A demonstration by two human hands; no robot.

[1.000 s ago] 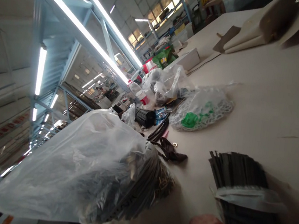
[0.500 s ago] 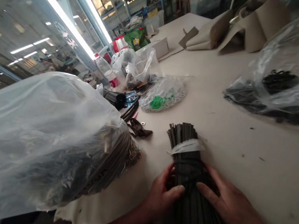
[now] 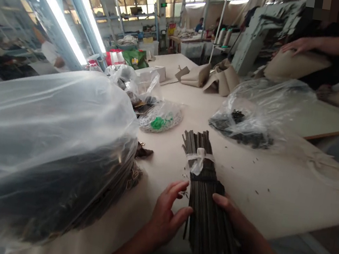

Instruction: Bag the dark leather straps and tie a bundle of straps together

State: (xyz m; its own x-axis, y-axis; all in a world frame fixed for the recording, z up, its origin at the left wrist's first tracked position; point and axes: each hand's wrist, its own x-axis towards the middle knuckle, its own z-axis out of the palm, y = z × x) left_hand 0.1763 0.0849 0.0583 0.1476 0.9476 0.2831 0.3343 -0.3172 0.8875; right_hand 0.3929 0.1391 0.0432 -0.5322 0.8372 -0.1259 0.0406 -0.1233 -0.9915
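A bundle of dark strips (image 3: 207, 216) lies on the pale table, its cut ends fanning out at the far end. A white tie (image 3: 198, 161) is knotted around it, with a dark band just below. My left hand (image 3: 167, 213) is on the bundle's left side, fingers spread and mostly off it, the thumb tip at its edge. On the other side my right hand (image 3: 233, 213) grips the bundle, thumb on top and the other fingers hidden.
A large clear plastic bag (image 3: 62, 128) of dark pieces fills the left. Beyond the bundle are a bag with green pieces (image 3: 161, 119) and another plastic bag (image 3: 239, 124). Tan panels (image 3: 195, 75) lie farther back. At upper right, another person's hand (image 3: 301, 45) rests on tan material.
My left hand has opened and moved off the bundle. The bundle has turned, so the tie's knot now faces up. The view has tilted up and right, revealing a co-worker and a machine.
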